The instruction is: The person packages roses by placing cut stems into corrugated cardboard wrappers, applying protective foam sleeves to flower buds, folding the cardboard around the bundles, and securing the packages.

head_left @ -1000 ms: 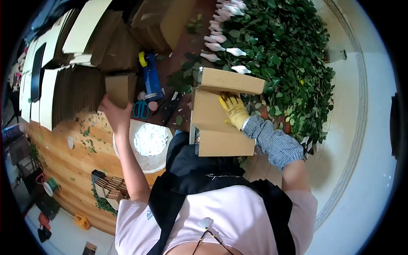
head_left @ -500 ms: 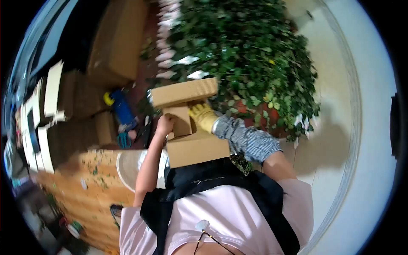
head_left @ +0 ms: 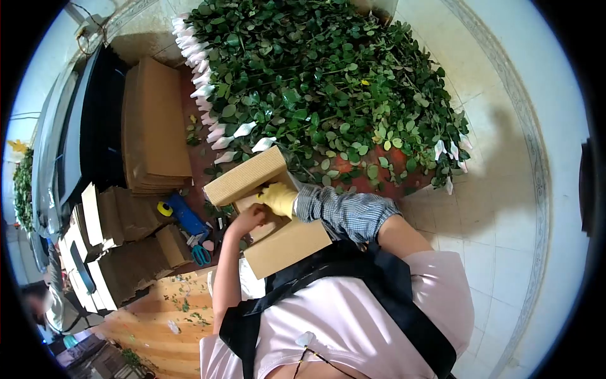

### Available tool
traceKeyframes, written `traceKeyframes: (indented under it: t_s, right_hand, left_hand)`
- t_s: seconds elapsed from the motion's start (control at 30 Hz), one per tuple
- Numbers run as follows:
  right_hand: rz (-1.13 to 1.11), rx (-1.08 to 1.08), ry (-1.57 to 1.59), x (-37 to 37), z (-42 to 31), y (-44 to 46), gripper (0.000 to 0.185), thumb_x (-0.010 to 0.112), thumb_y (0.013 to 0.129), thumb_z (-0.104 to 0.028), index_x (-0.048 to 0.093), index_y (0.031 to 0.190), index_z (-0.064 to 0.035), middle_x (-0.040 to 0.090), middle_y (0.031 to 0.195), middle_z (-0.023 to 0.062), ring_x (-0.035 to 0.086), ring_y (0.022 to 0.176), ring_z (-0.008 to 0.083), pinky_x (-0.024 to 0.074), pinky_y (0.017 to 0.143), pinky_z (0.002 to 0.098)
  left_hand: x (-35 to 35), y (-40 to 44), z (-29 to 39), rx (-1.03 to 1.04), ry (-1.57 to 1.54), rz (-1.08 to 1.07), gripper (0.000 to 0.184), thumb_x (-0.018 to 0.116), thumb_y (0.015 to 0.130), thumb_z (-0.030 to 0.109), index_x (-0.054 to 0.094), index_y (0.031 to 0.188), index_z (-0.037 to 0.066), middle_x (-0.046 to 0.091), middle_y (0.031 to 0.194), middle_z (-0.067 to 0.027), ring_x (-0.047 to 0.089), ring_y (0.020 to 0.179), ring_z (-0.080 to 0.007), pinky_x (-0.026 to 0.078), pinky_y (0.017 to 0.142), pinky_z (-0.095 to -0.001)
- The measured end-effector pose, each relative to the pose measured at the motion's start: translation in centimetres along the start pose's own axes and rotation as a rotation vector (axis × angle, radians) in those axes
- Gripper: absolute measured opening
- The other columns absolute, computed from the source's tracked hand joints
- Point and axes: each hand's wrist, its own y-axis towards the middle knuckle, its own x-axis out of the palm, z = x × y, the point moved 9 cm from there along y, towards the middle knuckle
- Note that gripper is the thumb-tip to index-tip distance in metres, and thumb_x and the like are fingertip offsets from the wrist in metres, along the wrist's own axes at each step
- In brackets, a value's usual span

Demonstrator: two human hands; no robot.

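A piece of corrugated cardboard (head_left: 287,247), folded with raised flaps on its near and far sides, lies in front of my body. My bare left hand (head_left: 251,218) has its fingers curled at the cardboard's left end, gripping the edge there. Between the two flaps is my right hand (head_left: 279,199), in a yellow glove, with its fingers reaching left against the inner cardboard. The fingertips of both hands nearly meet, and some are partly hidden. A striped sleeve cover (head_left: 347,211) is on my right forearm.
Beyond the cardboard lies a big pile of leafy stems (head_left: 315,95) with white-wrapped tips (head_left: 205,91). At left stand cardboard sheets (head_left: 151,126), torn boxes (head_left: 136,265), a blue tool (head_left: 187,216) and teal-handled scissors (head_left: 201,254). A person (head_left: 57,303) is at the far left.
The view has shifted and sharpened. The cardboard has tilted, with its far flap lower on the left. My gloved fingers have moved closer to my left hand.
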Motion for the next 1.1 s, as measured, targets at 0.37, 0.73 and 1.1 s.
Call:
traceKeyframes:
  t_s: [0.37, 0.73, 1.1]
  right_hand:
    - [-0.215, 0.078, -0.002, 0.3, -3.8, -10.2, 0.046, 0.067, 0.088, -0.037, 0.064, 0.121, -0.0054, 0.072, 0.108, 0.0121, 0.069, 0.099, 0.0305, 0.0549, 0.082, 0.0442]
    - [0.912, 0.283, 0.763, -19.0, 21.4, -11.4, 0.036, 0.054, 0.096, -0.006, 0.058, 0.132, -0.0068, 0.061, 0.137, 0.0103, 0.055, 0.128, 0.0249, 0.0415, 0.111, 0.0372]
    - [1.261, 0.122, -0.347, -29.0, 21.5, -13.5, 0.017, 0.068, 0.081, -0.001, 0.072, 0.095, -0.0076, 0.072, 0.097, 0.0108, 0.068, 0.093, 0.0302, 0.0548, 0.089, 0.0424]
  left_hand:
    - [2.1, 0.4, -2.2, 0.107, 0.406, 0.142, 0.045, 0.066, 0.087, 0.02, 0.042, 0.12, 0.001, 0.056, 0.112, -0.0245, 0.057, 0.104, -0.0438, 0.048, 0.09, -0.0468]
    - [1.8, -1.0, -0.8, 0.056, 0.329, 0.153, 0.043, 0.066, 0.09, 0.024, 0.047, 0.12, 0.0, 0.056, 0.114, -0.0254, 0.06, 0.103, -0.0423, 0.049, 0.089, -0.0459]
    - [1.8, 0.0, -2.3, 0.079, 0.295, 0.114, 0.043, 0.067, 0.091, 0.024, 0.051, 0.121, -0.002, 0.059, 0.113, -0.0213, 0.062, 0.1, -0.0348, 0.05, 0.089, -0.04]
